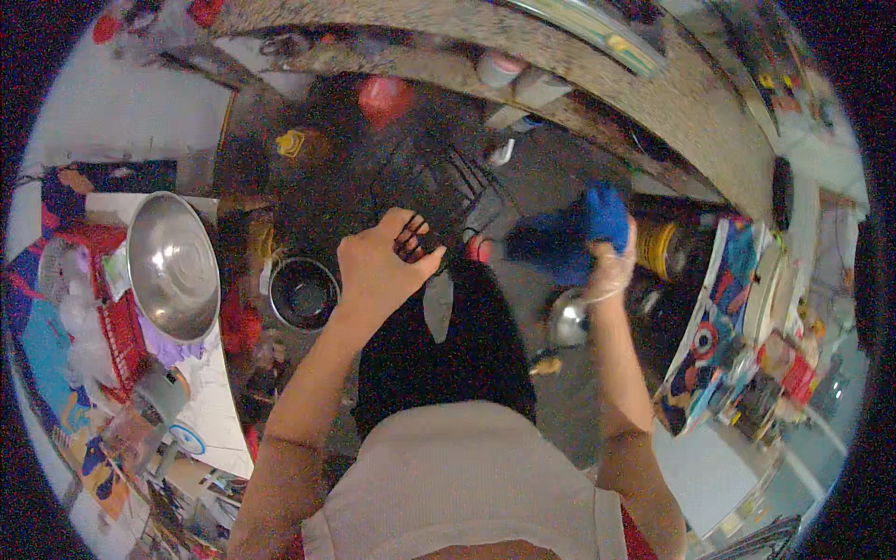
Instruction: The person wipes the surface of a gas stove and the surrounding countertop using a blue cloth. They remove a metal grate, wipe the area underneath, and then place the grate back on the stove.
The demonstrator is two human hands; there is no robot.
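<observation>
My left hand (388, 259) is raised before my lap, its fingers curled. Thin black strands (411, 236) run across those fingers; what they belong to is lost against the dark background. Below the hand a pale pointed shape (439, 308) shows against my black legwear (483, 343); I cannot tell whether it is an object or a gap. Out to the right, my right hand (612, 266) grips a bright blue cloth-like thing (606, 213), blurred by motion. Something clear encircles that wrist. A darker blue patch (553, 245) lies just left of the hand.
On the white-topped table (224, 420) at left stands a large steel bowl (173, 266) beside a red plastic basket (115, 336). A dark round bowl (304, 294), a shiny metal vessel (570, 318) and a yellow container (656, 248) sit low down. A stone-like counter (700, 133) curves across the far side.
</observation>
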